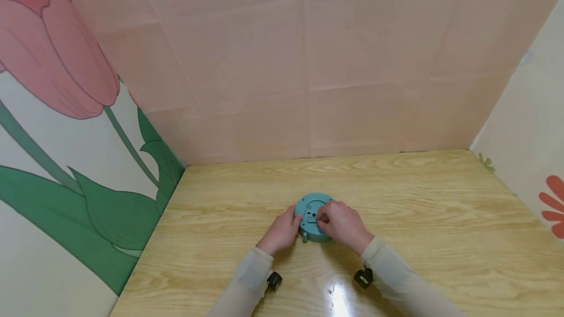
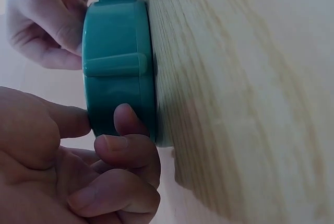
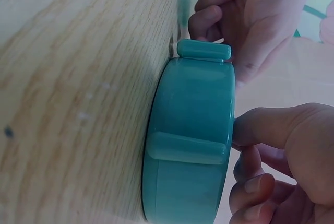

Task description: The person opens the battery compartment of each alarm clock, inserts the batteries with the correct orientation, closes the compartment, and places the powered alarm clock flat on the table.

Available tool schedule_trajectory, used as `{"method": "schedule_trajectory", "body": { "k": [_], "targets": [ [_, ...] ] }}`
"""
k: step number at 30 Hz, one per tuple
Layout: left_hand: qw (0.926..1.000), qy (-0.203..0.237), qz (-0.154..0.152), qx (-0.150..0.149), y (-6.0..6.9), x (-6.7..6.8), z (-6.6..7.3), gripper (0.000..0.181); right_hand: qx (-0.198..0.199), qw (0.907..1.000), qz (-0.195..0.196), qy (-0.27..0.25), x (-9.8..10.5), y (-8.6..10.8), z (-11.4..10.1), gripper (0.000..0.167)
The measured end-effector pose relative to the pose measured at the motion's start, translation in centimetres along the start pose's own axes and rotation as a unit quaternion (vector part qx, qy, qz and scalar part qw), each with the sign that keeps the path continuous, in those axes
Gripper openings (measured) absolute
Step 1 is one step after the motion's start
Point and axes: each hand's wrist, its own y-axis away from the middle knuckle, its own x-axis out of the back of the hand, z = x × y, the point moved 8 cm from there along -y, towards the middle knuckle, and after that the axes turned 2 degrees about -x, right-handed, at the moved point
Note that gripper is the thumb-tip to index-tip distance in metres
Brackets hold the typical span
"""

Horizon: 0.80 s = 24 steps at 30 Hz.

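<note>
A round teal alarm clock (image 1: pixel 314 235) lies back side up on the wooden table, with small dark knobs or holes and a rectangular cover on its back. My left hand (image 1: pixel 283 231) grips its left side, thumb on the back's edge and fingers around the rim. With bent fingers, my right hand (image 1: pixel 344 224) pinches at the right end of the cover area; the small part between the fingertips is hidden. Both wrist views show the clock's side wall (image 2: pixel 116 36) with two protruding feet, and the right thumb (image 3: pixel 266 127) touching the back.
The wood-grain table (image 1: pixel 211 209) extends around the clock. A pink covered wall (image 1: pixel 246 87) rises behind it. A tulip-painted panel (image 1: pixel 48 160) stands at the left, and a pale wall (image 1: pixel 524 150) with a red flower at the right.
</note>
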Motion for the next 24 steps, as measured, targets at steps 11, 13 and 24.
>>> {"method": "schedule_trajectory", "body": {
  "k": [11,13,24],
  "targets": [
    [1.0000,0.005,-0.004,0.006,-0.1,-0.1,-0.1,0.049,-0.030,0.9974,0.001,-0.065,0.0,-0.2,1.1,0.004],
    [0.9999,0.004,-0.005,0.011,-0.2,-0.1,-0.2,0.049,-0.063,0.9937,-0.002,-0.093,0.0,-0.3,2.0,0.009],
    [0.9998,0.000,-0.009,0.020,-0.4,-0.4,-0.3,0.050,-0.190,0.9709,-0.032,-0.143,-0.5,-0.4,4.7,0.079]
  ]
}}
